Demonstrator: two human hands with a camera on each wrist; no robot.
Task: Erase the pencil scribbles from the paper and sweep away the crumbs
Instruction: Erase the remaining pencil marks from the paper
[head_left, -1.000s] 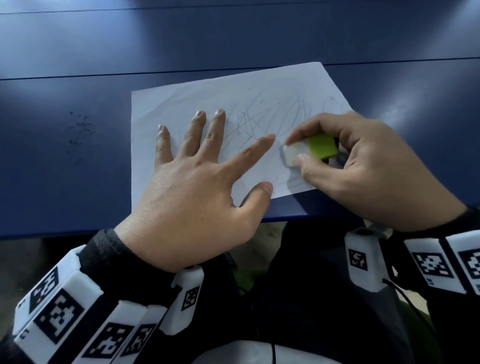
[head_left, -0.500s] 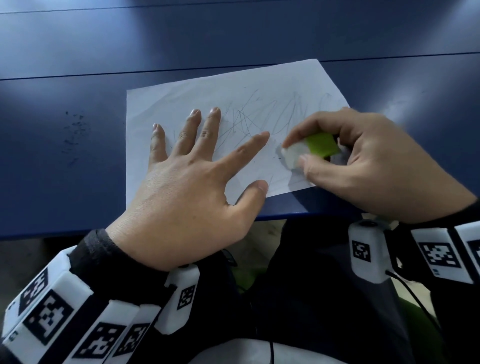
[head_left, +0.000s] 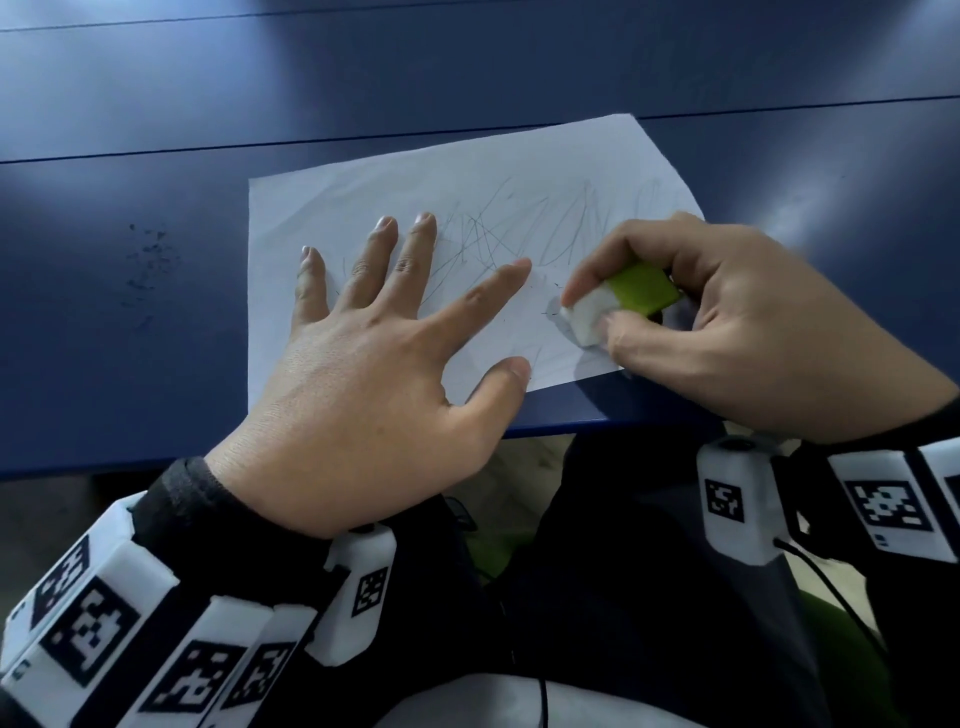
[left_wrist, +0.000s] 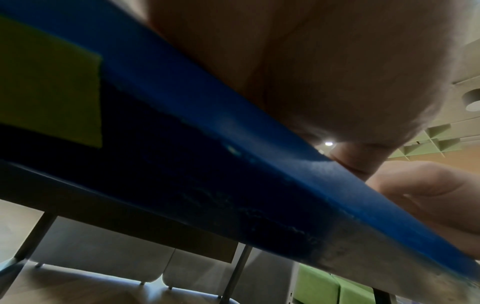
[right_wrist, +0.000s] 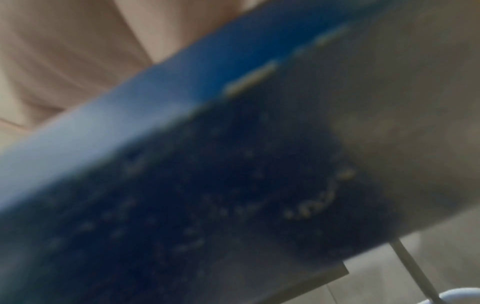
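Note:
A white sheet of paper (head_left: 395, 176) lies on the blue table (head_left: 467, 78), near its front edge, with grey pencil scribbles (head_left: 519, 228) across its middle and right. My left hand (head_left: 363, 332) lies flat on the paper with straight, spread fingers, pressing it down. To the right, my right hand (head_left: 727, 322) pinches a white eraser with a green sleeve (head_left: 618, 304) between thumb and forefinger. The eraser's white end touches the paper just right of my left forefinger. A few dark crumbs (head_left: 550, 312) lie beside it. Both wrist views show only the table's underside and edge.
A patch of dark specks (head_left: 150, 260) marks the table left of the paper. A seam (head_left: 156, 150) runs across the tabletop behind the sheet. My lap in dark clothing (head_left: 623, 571) fills the space below the table's front edge (head_left: 571, 426).
The eraser in my right hand has shifted a little lower on the paper, near the bottom right scribbles. My left hand has kept its flat pose on the sheet.

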